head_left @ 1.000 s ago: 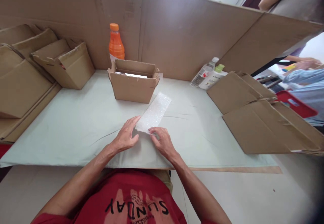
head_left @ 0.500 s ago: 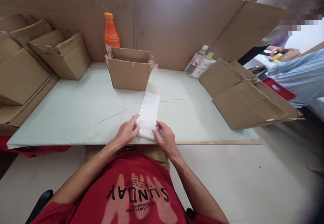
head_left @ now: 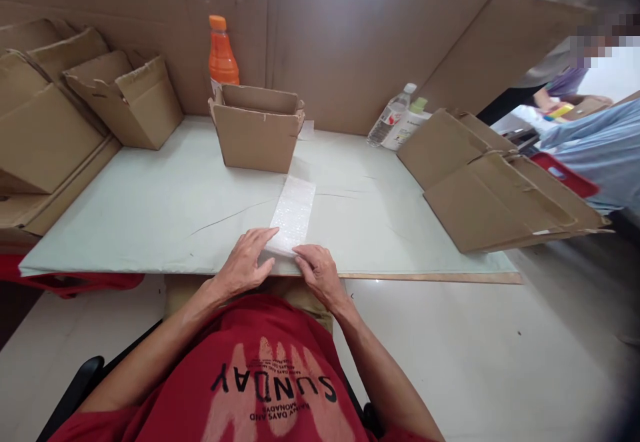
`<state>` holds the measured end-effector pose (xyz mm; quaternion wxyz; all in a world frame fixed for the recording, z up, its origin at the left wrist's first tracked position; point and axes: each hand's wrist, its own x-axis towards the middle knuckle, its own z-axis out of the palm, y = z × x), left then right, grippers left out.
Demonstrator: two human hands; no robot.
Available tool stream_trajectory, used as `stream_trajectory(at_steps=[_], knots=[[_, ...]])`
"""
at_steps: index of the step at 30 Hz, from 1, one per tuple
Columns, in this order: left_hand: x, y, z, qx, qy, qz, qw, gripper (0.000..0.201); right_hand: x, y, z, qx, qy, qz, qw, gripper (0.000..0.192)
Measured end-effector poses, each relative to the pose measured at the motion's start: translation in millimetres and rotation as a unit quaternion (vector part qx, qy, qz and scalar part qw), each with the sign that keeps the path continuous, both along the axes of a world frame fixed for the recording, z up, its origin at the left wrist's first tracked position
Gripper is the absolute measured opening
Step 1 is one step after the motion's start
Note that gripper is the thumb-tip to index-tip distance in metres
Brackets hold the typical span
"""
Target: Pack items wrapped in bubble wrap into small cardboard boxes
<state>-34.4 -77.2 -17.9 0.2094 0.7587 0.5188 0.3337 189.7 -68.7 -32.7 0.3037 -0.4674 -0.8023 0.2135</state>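
Head view shows a white bubble-wrap piece point(head_left: 293, 212) lying near the centre of the frame, upon a pale green cloth point(head_left: 360, 215); the left hand point(head_left: 245, 260) has its thumb and fingers spread, the fingertips at the left edge of this piece; the right hand point(head_left: 320, 270) keeps bent fingers at its near right corner, but whether they pinch it, I cannot tell; higher in the frame, an open carton point(head_left: 256, 141) stands before an orange bottle point(head_left: 223, 57).
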Motion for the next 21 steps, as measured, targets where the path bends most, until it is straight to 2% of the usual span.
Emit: stream_trajectory(at_steps=[3, 7, 9, 13, 18, 21], knots=[[0, 1, -4.7, -0.012, 0.009, -0.007, 1.0, 0.051, 3, -2, 1.4, 0.0, 0.036, -0.011, 0.999, 0.026], [5, 22, -10.7, -0.025, 0.004, 0.024, 0.999, 0.049, 4, -6, 4.2, 0.135, -0.003, -0.068, 0.988, 0.027], [7, 32, -10.8, -0.018, 0.001, 0.032, 0.999, 0.049, 2, -4, 4.1, 0.172, -0.054, -0.048, 0.982, 0.029], [8, 31, -8.8, 0.014, -0.003, 0.045, 0.999, 0.042, -4, 10, 1.1, 0.154, -0.115, 0.02, 0.981, 0.029], [0, 9, -9.4, 0.067, -0.016, 0.004, 0.998, 0.04, -6, 19, 5.1, 0.085, -0.05, 0.033, 0.995, 0.023], [-4, 9, -10.2, 0.035, -0.031, 0.027, 0.999, 0.04, -2, 16, 11.6, 0.069, -0.03, 0.028, 0.997, 0.026]])
